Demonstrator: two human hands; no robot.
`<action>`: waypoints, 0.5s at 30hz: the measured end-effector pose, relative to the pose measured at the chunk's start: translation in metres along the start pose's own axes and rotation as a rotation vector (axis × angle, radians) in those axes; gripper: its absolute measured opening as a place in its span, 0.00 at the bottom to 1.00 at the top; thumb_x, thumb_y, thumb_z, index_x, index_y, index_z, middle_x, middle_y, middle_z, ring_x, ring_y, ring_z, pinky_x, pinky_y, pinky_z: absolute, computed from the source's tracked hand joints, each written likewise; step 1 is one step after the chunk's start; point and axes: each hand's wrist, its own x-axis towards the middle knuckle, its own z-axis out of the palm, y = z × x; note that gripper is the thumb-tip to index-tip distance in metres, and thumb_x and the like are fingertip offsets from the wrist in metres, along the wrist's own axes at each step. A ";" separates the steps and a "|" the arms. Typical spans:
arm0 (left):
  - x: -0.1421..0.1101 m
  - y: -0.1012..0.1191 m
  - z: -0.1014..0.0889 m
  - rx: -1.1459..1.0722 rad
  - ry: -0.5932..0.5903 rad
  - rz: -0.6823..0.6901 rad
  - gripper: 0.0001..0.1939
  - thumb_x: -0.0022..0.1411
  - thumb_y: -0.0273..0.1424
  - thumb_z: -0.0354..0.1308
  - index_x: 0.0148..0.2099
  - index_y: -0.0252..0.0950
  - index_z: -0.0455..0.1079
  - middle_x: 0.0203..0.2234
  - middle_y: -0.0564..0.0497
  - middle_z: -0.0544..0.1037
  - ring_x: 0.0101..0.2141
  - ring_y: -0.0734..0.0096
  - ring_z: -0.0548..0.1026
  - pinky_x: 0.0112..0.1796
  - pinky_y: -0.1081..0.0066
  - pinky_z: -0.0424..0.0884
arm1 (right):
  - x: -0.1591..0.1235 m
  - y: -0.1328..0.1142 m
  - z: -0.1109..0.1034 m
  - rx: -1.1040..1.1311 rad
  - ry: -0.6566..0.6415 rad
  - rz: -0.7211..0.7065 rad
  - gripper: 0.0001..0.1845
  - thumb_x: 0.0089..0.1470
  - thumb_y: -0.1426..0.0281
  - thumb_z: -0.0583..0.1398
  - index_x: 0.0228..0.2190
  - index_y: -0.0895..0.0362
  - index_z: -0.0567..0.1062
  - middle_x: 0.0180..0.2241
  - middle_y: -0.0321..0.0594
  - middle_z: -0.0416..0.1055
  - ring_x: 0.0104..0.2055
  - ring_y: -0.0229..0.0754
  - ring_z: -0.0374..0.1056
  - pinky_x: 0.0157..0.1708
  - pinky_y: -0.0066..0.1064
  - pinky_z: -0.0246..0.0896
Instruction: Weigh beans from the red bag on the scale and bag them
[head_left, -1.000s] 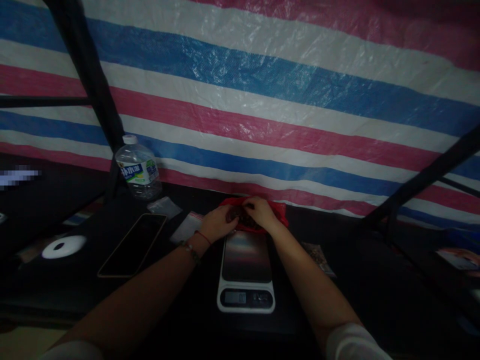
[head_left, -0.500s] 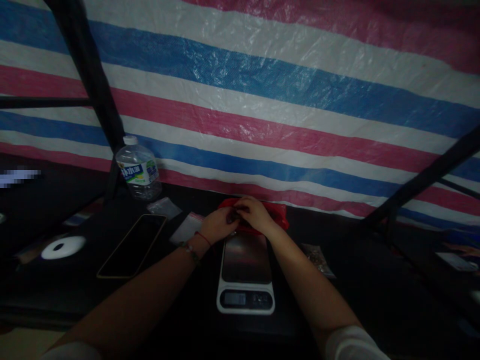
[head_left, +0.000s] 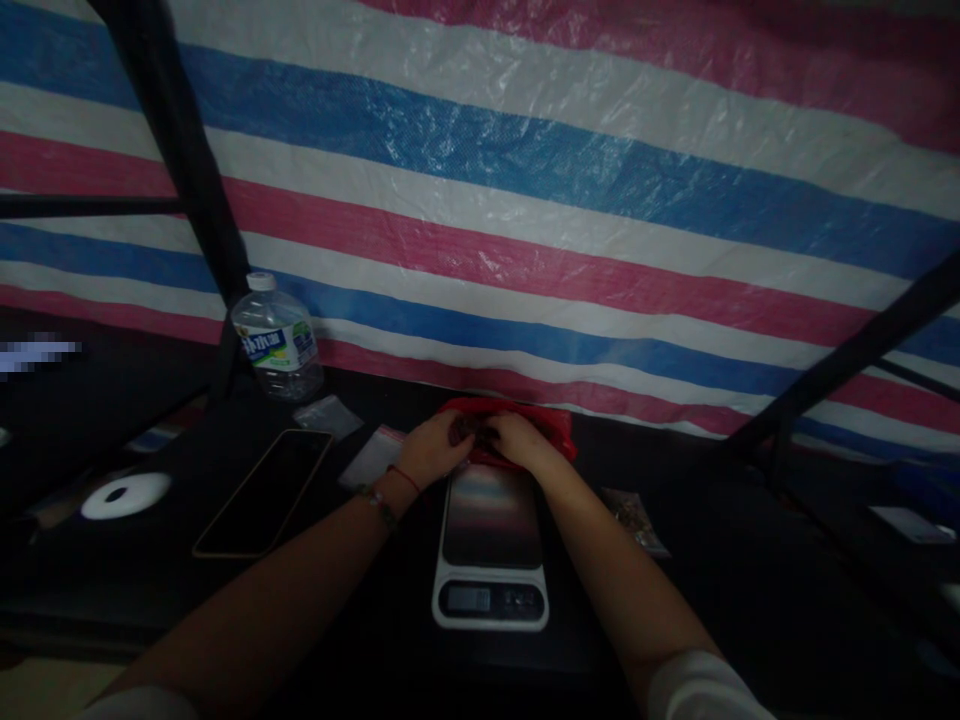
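Observation:
Both my hands meet at a red plastic bag [head_left: 559, 432] lying on the dark table just behind a kitchen scale [head_left: 491, 548]. My left hand [head_left: 433, 450] is curled, its fingers pinching small dark pieces [head_left: 465, 429] at the bag's mouth. My right hand [head_left: 520, 441] is also curled, fingertips pressed into the same dark contents. What exactly each hand grips is too dim to make out. The scale's shiny platform is bare and its display faces me.
A phone [head_left: 264, 489] lies face up left of the scale, with small clear zip bags [head_left: 370, 457] beside it and a water bottle [head_left: 276, 339] behind. A white round object [head_left: 126, 495] sits far left. A filled packet [head_left: 634, 513] lies right. Black poles cross both sides; a striped tarp hangs behind.
My right hand has slid slightly down and closer to me over the bag; my left hand stays almost where it was. Nothing else has moved.

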 end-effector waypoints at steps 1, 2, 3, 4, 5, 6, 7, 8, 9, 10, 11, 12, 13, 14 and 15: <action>0.000 -0.001 0.001 0.012 -0.017 -0.005 0.16 0.58 0.40 0.55 0.47 0.39 0.68 0.39 0.48 0.77 0.39 0.63 0.76 0.39 0.69 0.70 | 0.001 0.000 -0.001 -0.014 -0.006 0.000 0.13 0.49 0.80 0.58 0.35 0.57 0.79 0.37 0.45 0.77 0.40 0.43 0.71 0.43 0.29 0.61; 0.001 -0.001 0.001 0.023 -0.029 -0.012 0.16 0.58 0.41 0.55 0.46 0.39 0.69 0.38 0.48 0.78 0.39 0.62 0.76 0.38 0.69 0.70 | 0.002 0.000 -0.003 -0.026 -0.008 0.002 0.13 0.49 0.81 0.57 0.33 0.57 0.79 0.36 0.44 0.77 0.38 0.42 0.72 0.41 0.29 0.61; 0.001 -0.001 0.001 0.031 -0.035 -0.016 0.16 0.58 0.41 0.55 0.46 0.39 0.69 0.38 0.48 0.78 0.38 0.62 0.76 0.38 0.69 0.70 | 0.003 0.001 -0.005 -0.032 0.000 0.009 0.13 0.49 0.81 0.57 0.32 0.57 0.80 0.35 0.44 0.78 0.37 0.42 0.72 0.40 0.29 0.62; 0.001 -0.002 0.001 0.035 -0.038 -0.017 0.16 0.58 0.41 0.55 0.46 0.39 0.69 0.38 0.48 0.78 0.39 0.62 0.76 0.38 0.69 0.70 | 0.003 0.002 -0.007 -0.026 0.020 0.017 0.13 0.49 0.81 0.57 0.31 0.58 0.80 0.34 0.44 0.78 0.36 0.42 0.72 0.40 0.29 0.62; 0.001 -0.001 0.000 0.035 -0.043 -0.017 0.16 0.58 0.40 0.55 0.47 0.39 0.69 0.39 0.48 0.78 0.39 0.62 0.76 0.38 0.70 0.70 | 0.004 0.003 -0.008 -0.011 0.054 0.023 0.12 0.49 0.81 0.57 0.31 0.58 0.80 0.34 0.44 0.77 0.36 0.42 0.72 0.39 0.30 0.62; 0.001 -0.001 0.000 0.032 -0.050 -0.013 0.16 0.58 0.40 0.55 0.47 0.39 0.69 0.39 0.48 0.78 0.40 0.62 0.76 0.39 0.70 0.70 | 0.005 0.003 -0.010 0.015 0.103 0.025 0.12 0.49 0.81 0.58 0.31 0.58 0.79 0.34 0.43 0.77 0.36 0.42 0.71 0.40 0.30 0.62; 0.000 0.000 0.000 0.028 -0.058 -0.007 0.17 0.59 0.40 0.55 0.47 0.39 0.69 0.40 0.48 0.78 0.41 0.62 0.76 0.39 0.70 0.69 | 0.005 0.004 -0.011 0.051 0.161 0.022 0.11 0.49 0.80 0.58 0.32 0.58 0.79 0.35 0.43 0.77 0.37 0.42 0.71 0.41 0.31 0.62; 0.000 0.000 -0.001 0.026 -0.068 0.000 0.17 0.59 0.40 0.55 0.48 0.40 0.69 0.41 0.48 0.78 0.41 0.62 0.76 0.40 0.70 0.69 | 0.006 0.003 -0.011 0.092 0.223 0.016 0.11 0.50 0.79 0.59 0.33 0.57 0.79 0.36 0.42 0.77 0.39 0.42 0.71 0.42 0.32 0.62; 0.000 0.001 -0.001 0.026 -0.078 0.006 0.17 0.59 0.40 0.54 0.48 0.41 0.69 0.41 0.48 0.78 0.42 0.62 0.76 0.40 0.70 0.69 | 0.006 0.002 -0.012 0.134 0.282 0.006 0.11 0.50 0.78 0.59 0.34 0.57 0.79 0.37 0.41 0.77 0.40 0.42 0.71 0.44 0.33 0.62; 0.000 0.002 -0.001 0.030 -0.090 0.010 0.17 0.59 0.40 0.55 0.48 0.41 0.69 0.41 0.48 0.78 0.42 0.62 0.76 0.40 0.70 0.69 | 0.007 -0.001 -0.012 0.176 0.330 -0.010 0.11 0.51 0.78 0.59 0.35 0.56 0.78 0.38 0.41 0.76 0.41 0.42 0.70 0.46 0.34 0.62; 0.000 0.002 -0.001 0.035 -0.098 0.013 0.17 0.59 0.41 0.55 0.49 0.42 0.69 0.41 0.48 0.78 0.41 0.61 0.76 0.40 0.70 0.69 | 0.007 -0.004 -0.011 0.213 0.365 -0.029 0.11 0.52 0.77 0.59 0.36 0.55 0.78 0.39 0.41 0.76 0.42 0.41 0.70 0.47 0.34 0.61; 0.000 0.003 0.000 0.041 -0.102 0.015 0.17 0.59 0.40 0.55 0.49 0.42 0.69 0.41 0.48 0.78 0.41 0.61 0.76 0.39 0.70 0.69 | 0.007 -0.008 -0.011 0.244 0.385 -0.051 0.11 0.52 0.77 0.59 0.36 0.55 0.78 0.39 0.40 0.76 0.43 0.41 0.69 0.47 0.34 0.61; 0.000 0.003 0.000 0.047 -0.101 0.017 0.17 0.58 0.40 0.55 0.48 0.41 0.70 0.41 0.48 0.78 0.41 0.61 0.76 0.39 0.70 0.70 | 0.006 -0.013 -0.010 0.266 0.387 -0.079 0.10 0.53 0.76 0.59 0.36 0.55 0.78 0.39 0.40 0.75 0.43 0.41 0.69 0.47 0.34 0.61; 0.000 0.003 0.001 0.051 -0.096 0.019 0.17 0.59 0.41 0.55 0.48 0.40 0.70 0.41 0.47 0.78 0.40 0.61 0.76 0.38 0.70 0.70 | 0.006 -0.017 -0.009 0.282 0.375 -0.112 0.10 0.53 0.76 0.59 0.36 0.55 0.78 0.39 0.40 0.75 0.43 0.40 0.69 0.47 0.34 0.61; 0.000 0.003 0.002 0.051 -0.087 0.022 0.16 0.59 0.41 0.54 0.47 0.40 0.70 0.41 0.47 0.78 0.40 0.61 0.76 0.38 0.70 0.70 | 0.005 -0.020 -0.008 0.292 0.353 -0.149 0.09 0.53 0.76 0.59 0.36 0.55 0.78 0.39 0.40 0.75 0.43 0.40 0.69 0.47 0.33 0.61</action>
